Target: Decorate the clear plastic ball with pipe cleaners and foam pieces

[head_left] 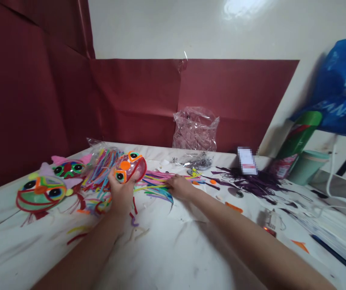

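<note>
My left hand [122,193] is closed on a clear plastic craft face [134,166] with an orange nose, orange-rimmed googly eyes and a red edge, held tilted above the table. My right hand [179,187] rests with fingers curled on a spread of pipe cleaners [156,177] in pink, yellow, green and blue; its fingertips are partly hidden. A clear bag of many-coloured pipe cleaners [103,163] lies just left of my left hand. Farther left are a finished-looking green craft face [41,194] and a red one [69,169] with pink ears.
Dark purple strands [253,183] lie in a heap at the right under a phone [247,161]. A glue gun [271,221] sits nearer me, by orange scraps [233,207]. A clear bag [195,129] stands at the back; a green cup [308,167] is far right.
</note>
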A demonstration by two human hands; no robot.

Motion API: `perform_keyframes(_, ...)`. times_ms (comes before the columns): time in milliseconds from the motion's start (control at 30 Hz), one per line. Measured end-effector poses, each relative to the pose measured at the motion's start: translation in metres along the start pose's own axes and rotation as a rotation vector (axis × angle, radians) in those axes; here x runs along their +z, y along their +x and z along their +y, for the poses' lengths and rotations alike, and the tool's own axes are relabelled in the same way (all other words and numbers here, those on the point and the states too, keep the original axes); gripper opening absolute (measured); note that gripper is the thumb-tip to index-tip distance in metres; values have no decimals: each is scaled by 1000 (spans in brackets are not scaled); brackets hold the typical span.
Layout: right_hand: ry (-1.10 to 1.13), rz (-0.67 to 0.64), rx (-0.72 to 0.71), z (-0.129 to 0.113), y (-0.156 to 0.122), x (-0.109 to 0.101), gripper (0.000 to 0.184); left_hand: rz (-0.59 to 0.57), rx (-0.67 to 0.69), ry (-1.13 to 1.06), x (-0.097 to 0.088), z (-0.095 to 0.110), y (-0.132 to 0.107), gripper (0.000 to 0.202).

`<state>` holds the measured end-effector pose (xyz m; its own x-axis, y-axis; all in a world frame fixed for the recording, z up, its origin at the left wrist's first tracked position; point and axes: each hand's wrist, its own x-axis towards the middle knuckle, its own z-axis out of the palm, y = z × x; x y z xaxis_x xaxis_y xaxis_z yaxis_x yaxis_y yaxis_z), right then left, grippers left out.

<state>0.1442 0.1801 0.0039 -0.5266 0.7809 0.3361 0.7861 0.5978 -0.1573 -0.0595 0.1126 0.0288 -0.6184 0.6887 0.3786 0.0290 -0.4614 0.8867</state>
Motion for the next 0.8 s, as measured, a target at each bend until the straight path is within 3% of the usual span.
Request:
perform_keyframes(100, -49, -35, 67, 3, 2, 4, 15, -7, -6, 15, -1, 1, 0, 73)
perform_keyframes(300, -39, -43, 168, 43, 5, -31, 29, -32, 24, 7, -1, -3, 1, 75)
perform_keyframes(433, -26, -6, 204, 53, 5, -43, 28, -35, 18, 1, -1, -7, 1, 78)
perform_keyframes(533, -36, 81, 219, 43, 6, -41, 20, -29, 25, -32, -1, -4, 1, 76)
perform_keyframes(633, -34, 145, 178, 24, 3, -35, 23, -4, 9, -29, -1, 2, 1, 77)
perform_keyframes(800, 14, 2, -18, -8, -18, -10, 21, -36, 32, -32, 0, 1, 0, 76)
